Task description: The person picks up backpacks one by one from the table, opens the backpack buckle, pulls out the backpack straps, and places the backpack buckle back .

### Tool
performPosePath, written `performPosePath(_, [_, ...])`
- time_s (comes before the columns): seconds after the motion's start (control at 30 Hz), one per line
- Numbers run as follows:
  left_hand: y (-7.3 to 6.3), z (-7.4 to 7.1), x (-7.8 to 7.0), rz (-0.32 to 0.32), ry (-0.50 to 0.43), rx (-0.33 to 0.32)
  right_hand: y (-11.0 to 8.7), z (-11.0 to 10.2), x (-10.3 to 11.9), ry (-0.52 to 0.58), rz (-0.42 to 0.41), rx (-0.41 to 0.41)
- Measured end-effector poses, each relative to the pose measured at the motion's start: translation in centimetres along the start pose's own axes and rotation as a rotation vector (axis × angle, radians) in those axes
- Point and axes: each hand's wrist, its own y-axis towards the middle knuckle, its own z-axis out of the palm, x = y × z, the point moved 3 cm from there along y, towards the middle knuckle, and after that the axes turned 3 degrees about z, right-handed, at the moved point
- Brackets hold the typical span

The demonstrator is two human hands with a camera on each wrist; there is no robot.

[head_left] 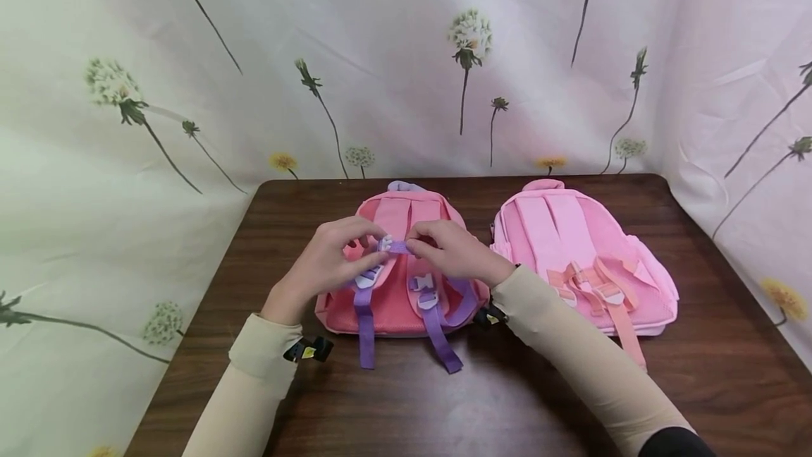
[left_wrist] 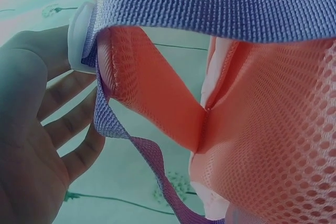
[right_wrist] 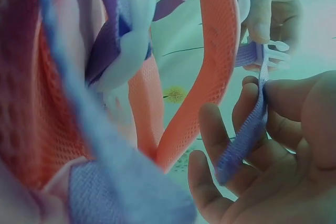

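Observation:
A coral-pink backpack (head_left: 396, 316) lies on the table with its padded shoulder straps facing up. My left hand (head_left: 336, 252) pinches a white prong buckle (right_wrist: 277, 55) between thumb and fingertips, above the left shoulder strap. From this buckle runs a purple webbing strap (right_wrist: 244, 140), whose loose end my right hand (head_left: 453, 249) pinches between thumb and forefinger. In the left wrist view, a white strap adjuster (left_wrist: 79, 38) sits close to the left thumb. The other shoulder strap carries a white buckle (head_left: 421, 282) and an adjuster (head_left: 428, 300), with purple webbing hanging down.
To the right lies a second, lighter pink backpack (head_left: 571, 231) with peach straps, one tail (head_left: 628, 337) trailing onto the table. The dark wooden table (head_left: 380, 415) backs onto a dandelion-print cloth (head_left: 393, 55). Small black cameras (head_left: 309, 350) are on both wrists.

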Motion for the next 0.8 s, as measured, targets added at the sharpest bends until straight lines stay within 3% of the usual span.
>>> performPosePath(0.5, [0.15,-0.17,-0.01,0.030,-0.013,-0.020,0.39,-0.27,0.66,-0.024,-0.030,-0.017])
performPosePath(0.8, [-0.69,0.25,0.28,0.016,-0.027,-0.022,0.22,0.12,0.85,0.001,-0.035,0.010])
